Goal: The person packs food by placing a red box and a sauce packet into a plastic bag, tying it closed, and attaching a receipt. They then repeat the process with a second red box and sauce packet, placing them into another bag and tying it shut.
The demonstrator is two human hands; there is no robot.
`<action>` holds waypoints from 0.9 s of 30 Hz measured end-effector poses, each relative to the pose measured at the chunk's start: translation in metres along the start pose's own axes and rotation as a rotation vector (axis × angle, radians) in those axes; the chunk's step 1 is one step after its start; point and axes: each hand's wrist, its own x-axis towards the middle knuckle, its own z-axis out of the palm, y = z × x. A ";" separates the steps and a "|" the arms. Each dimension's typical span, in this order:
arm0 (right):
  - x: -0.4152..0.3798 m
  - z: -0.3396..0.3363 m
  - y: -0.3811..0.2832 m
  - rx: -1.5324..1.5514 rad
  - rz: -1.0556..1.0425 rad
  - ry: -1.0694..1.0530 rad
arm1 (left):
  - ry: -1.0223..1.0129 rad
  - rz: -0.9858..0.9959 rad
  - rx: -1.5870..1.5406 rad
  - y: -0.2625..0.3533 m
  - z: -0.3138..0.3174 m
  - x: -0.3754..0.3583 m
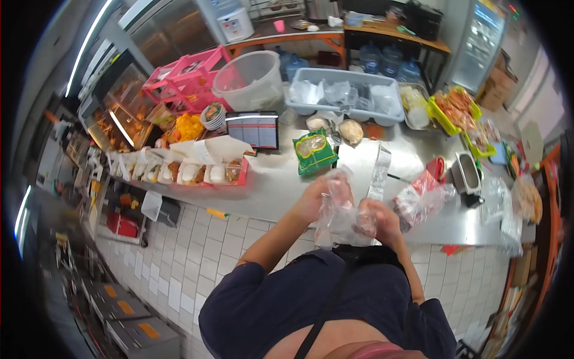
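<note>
A crumpled clear plastic bag (339,226) is stretched between my two hands, close to my body at the counter's front edge. My left hand (320,197) grips its left side, fingers partly covered by the plastic. On the other side my right hand (382,220) is closed on the bag, thumb over it. Just beyond the left hand lies a green packet (315,152) with yellow trim. A long strip of printed paper (379,172) lies behind the right hand. To the right of that hand sits a red and white package (415,194) with clear plastic around it.
Open boxes of food (206,170) line the left of the steel counter (269,194), near a tablet (253,130). Behind stand a large clear bucket (248,78) and a blue-grey tub (344,78) of plastic bags. Rightward are a yellow-green basket (445,116) and a metal container (467,173).
</note>
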 end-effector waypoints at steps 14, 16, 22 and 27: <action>-0.042 -0.053 -0.035 0.365 0.326 -0.414 | 0.403 0.330 0.141 -0.111 0.073 -0.052; -0.045 -0.059 -0.015 0.568 0.420 -0.364 | 0.605 0.390 0.135 -0.110 0.092 -0.067; -0.047 -0.043 -0.036 0.004 0.335 -0.342 | 0.938 0.391 0.948 -0.123 0.150 -0.099; -0.049 -0.021 -0.085 -0.931 -0.309 -0.732 | 0.838 0.211 1.320 -0.139 0.198 -0.099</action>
